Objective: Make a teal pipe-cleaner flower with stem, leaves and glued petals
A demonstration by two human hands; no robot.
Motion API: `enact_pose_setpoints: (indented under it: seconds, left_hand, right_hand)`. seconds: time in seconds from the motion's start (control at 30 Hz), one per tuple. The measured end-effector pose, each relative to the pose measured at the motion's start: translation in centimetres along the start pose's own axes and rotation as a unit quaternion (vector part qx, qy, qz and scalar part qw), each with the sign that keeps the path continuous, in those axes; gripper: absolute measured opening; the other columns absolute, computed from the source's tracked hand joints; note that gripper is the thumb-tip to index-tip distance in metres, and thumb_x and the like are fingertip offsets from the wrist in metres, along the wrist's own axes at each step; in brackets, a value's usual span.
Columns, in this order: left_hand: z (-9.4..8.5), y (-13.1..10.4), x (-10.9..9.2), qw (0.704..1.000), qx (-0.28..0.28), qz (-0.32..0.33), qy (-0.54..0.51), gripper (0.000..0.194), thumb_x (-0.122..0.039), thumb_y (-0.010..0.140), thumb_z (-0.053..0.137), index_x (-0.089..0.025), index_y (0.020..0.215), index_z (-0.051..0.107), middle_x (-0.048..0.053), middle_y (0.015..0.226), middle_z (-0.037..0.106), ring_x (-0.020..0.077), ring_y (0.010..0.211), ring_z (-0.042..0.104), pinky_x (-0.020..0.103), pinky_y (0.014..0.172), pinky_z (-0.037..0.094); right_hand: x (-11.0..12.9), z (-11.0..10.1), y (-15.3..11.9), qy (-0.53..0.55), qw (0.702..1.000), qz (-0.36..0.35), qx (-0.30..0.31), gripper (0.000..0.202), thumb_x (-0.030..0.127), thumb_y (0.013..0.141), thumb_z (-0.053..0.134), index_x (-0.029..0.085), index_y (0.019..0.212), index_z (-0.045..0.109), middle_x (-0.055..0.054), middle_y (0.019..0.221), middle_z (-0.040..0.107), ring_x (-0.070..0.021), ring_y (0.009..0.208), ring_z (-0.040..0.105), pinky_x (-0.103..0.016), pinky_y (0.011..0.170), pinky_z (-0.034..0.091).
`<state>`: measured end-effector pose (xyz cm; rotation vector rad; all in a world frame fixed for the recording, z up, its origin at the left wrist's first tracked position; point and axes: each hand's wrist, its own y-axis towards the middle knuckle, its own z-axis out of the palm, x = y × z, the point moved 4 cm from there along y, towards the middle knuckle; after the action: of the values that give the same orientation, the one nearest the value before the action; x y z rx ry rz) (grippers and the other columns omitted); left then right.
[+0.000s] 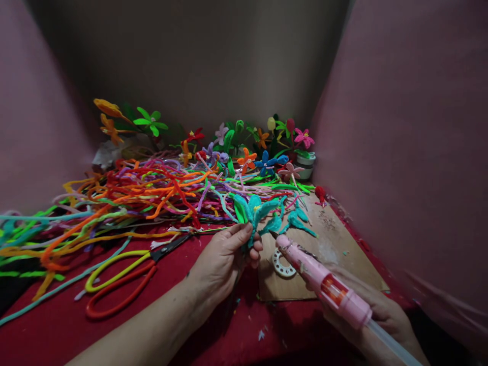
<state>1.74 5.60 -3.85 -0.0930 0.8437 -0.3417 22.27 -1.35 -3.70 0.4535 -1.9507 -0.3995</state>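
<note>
Between the thumb and fingers of my left hand (224, 254) is a teal pipe-cleaner flower (254, 208) with a small yellow centre, its petals pointing up. My right hand (369, 305) grips a pink glue gun (324, 279) with a clear glue stick coming out of its back end. The gun's dark nozzle points left and stops a short way from the flower. Loose teal petals (299, 223) lie on a wooden board (354, 269) just beyond the nozzle. A pale ring with holes (282, 265) rests on the board, partly behind the gun.
Scissors (122, 284) with yellow and red handles lie on the red cloth (183, 325) at left. A heap of colourful pipe cleaners (152, 188) spreads behind them. Several finished flowers (246, 160) and a white pot (306, 165) stand at the back, with pink walls (404, 127) at the sides.
</note>
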Motion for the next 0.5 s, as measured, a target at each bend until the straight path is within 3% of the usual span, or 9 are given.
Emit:
enact_pose_setpoints:
  seconds: [0.1, 0.27, 0.4, 0.5]
  left_hand:
    - [0.0, 0.0, 0.0, 1.0, -0.003, 0.001, 0.006, 0.015, -0.023, 0.074, 0.066, -0.012, 0.071, 0.057, 0.002, 0.06, 0.059, 0.0064, 0.045, 0.052, 0.017, 0.043, 0.044]
    - [0.0, 0.0, 0.0, 1.0, 0.005, 0.004, 0.001, 0.015, -0.024, 0.075, 0.065, -0.012, 0.071, 0.057, 0.002, 0.061, 0.059, 0.0063, 0.046, 0.052, 0.017, 0.043, 0.043]
    - [0.1, 0.0, 0.0, 1.0, 0.003, 0.004, 0.004, 0.016, -0.024, 0.074, 0.066, -0.012, 0.071, 0.056, 0.002, 0.06, 0.059, 0.0063, 0.045, 0.052, 0.017, 0.043, 0.043]
    - [0.2, -0.1, 0.0, 1.0, 0.0, 0.0, -0.005, 0.015, -0.022, 0.073, 0.067, -0.012, 0.071, 0.056, 0.001, 0.06, 0.059, 0.0063, 0.046, 0.052, 0.017, 0.043, 0.043]
  right_hand:
    - [-0.7, -0.3, -0.4, -0.008, 1.0, 0.0, -0.003, 0.04, 0.028, 0.069, 0.07, 0.021, 0.108, 0.067, -0.011, 0.107, 0.067, -0.0309, 0.1, 0.062, -0.037, 0.083, 0.054]
    - [0.1, -0.2, 0.3, -0.004, 0.997, -0.023, 0.072, 0.042, 0.019, 0.071, 0.067, 0.023, 0.113, 0.063, -0.01, 0.113, 0.065, -0.0281, 0.1, 0.062, -0.032, 0.083, 0.053]
    - [1.8, -0.2, 1.3, -0.013, 0.995, -0.078, 0.058, 0.043, 0.018, 0.071, 0.067, 0.027, 0.113, 0.062, -0.005, 0.103, 0.069, -0.0228, 0.09, 0.067, -0.024, 0.076, 0.055]
    - [2.4, 0.1, 1.6, -0.009, 0.995, -0.078, 0.06, 0.037, 0.022, 0.075, 0.064, 0.027, 0.112, 0.063, -0.006, 0.097, 0.07, -0.0216, 0.084, 0.068, -0.022, 0.071, 0.056]
